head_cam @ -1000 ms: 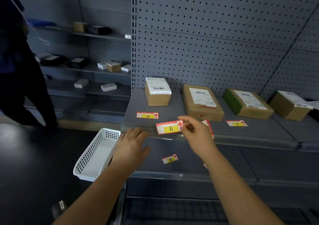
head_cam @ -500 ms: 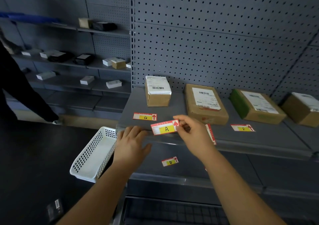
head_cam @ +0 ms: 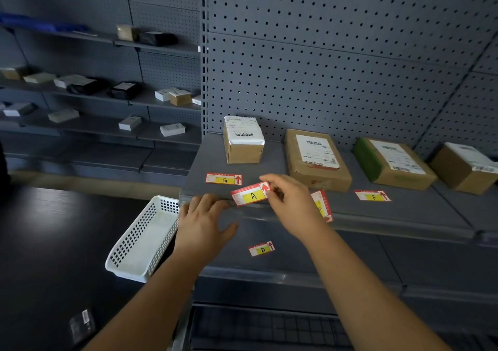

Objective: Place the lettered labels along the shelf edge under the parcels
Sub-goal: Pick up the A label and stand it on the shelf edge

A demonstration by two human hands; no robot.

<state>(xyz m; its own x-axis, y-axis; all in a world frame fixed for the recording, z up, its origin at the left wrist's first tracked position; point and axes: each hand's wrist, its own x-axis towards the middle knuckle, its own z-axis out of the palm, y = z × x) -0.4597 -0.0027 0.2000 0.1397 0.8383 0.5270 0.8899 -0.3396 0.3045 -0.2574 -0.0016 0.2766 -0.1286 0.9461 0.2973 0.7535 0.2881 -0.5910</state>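
My right hand (head_cam: 292, 202) pinches the red-and-yellow label "A" (head_cam: 250, 195) just above the front edge of the grey shelf (head_cam: 377, 218). My left hand (head_cam: 203, 222) lies flat with spread fingers on that edge, left of the label. Label "G" (head_cam: 223, 179) lies on the shelf before a small taped parcel (head_cam: 243, 140). Label "F" (head_cam: 372, 196) lies before the green-sided parcel (head_cam: 393, 163). Another label (head_cam: 322, 206) is partly hidden behind my right wrist, in front of a flat brown parcel (head_cam: 315, 159). Label "D" (head_cam: 261, 248) rests on the lower shelf.
A white perforated basket (head_cam: 140, 240) hangs off the left end of the lower shelf. A fourth brown parcel (head_cam: 463, 167) sits at the far right. Perforated back panels rise behind. Shelves with small boxes (head_cam: 129, 123) run along the left wall.
My right hand has carried label "A" slightly left and down toward the shelf edge. My left hand has risen onto that edge. The person at the left has left the view.
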